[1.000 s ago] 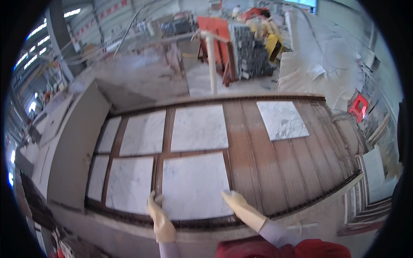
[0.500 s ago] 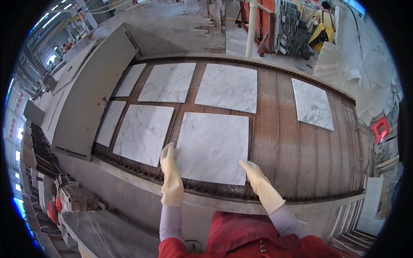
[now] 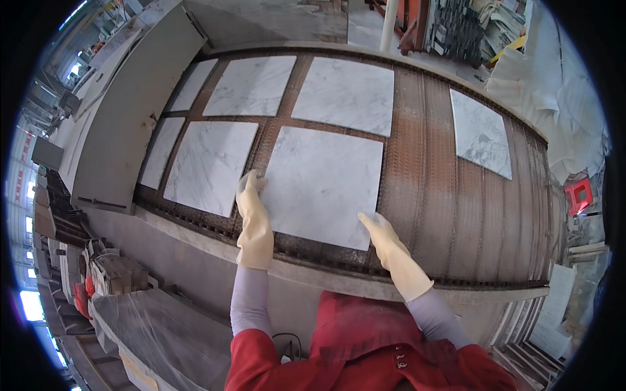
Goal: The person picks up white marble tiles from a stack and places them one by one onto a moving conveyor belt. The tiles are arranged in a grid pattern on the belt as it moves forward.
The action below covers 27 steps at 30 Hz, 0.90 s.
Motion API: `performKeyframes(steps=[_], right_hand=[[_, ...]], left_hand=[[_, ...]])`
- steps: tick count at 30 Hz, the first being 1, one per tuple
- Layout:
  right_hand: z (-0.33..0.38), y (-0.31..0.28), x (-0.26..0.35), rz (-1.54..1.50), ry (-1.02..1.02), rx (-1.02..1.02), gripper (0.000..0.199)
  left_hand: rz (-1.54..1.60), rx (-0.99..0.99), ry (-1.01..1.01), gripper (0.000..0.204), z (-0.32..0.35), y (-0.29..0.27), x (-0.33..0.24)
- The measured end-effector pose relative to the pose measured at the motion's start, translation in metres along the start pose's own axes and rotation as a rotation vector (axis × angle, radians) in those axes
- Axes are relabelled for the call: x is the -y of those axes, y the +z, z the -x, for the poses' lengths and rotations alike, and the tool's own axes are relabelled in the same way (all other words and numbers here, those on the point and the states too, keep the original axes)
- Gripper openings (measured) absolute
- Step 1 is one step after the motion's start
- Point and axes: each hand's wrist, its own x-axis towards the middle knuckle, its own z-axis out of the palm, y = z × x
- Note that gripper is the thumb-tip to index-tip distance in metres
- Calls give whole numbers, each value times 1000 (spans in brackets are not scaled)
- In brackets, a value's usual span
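Observation:
A square white marble tile (image 3: pixel 321 186) with faint grey veins lies on the brown mesh bed of a conveyor right in front of me. My left hand (image 3: pixel 253 215), in a cream rubber glove, grips its left edge with the fingertips. At the lower right side of the same tile, my gloved right hand (image 3: pixel 391 251) pinches the edge near the corner. Left of it lies another marble tile (image 3: pixel 212 168), and beyond it a further marble tile (image 3: pixel 344 94). Fingers under the edges are hidden.
A grey metal hood (image 3: pixel 124 124) spans the conveyor's left end, partly covering tiles there. One marble tile (image 3: pixel 481 133) lies apart at the right on the mesh bed (image 3: pixel 427 189). A red stool (image 3: pixel 578 197) stands past the right end. Plastic-covered goods (image 3: pixel 163 339) sit lower left.
My view has tilted down, so the conveyor appears higher. The tile between my hands has turned slightly clockwise, both hands staying at its edges. The person at the back has left the view.

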Motion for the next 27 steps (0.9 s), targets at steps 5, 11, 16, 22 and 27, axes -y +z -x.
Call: performKeyframes(steps=[5,11,16,22,27], right_hand=[[-6,-2,-5,70,-46,64,58],[28,-5,25,195,-52,55,62],[19,-15,7,430,-181,71,78],[34,-30,20,463,-450,174,51],[59,-83,53,326,-519,171,46]], left_hand=[[34,-6,-20,42,-3,-3,3],[26,-16,-28,41,1,-2,-2],[31,-38,5,42,0,-3,7],[-20,1,49,45,6,-3,10],[-357,-134,447,29,20,49,-11]])
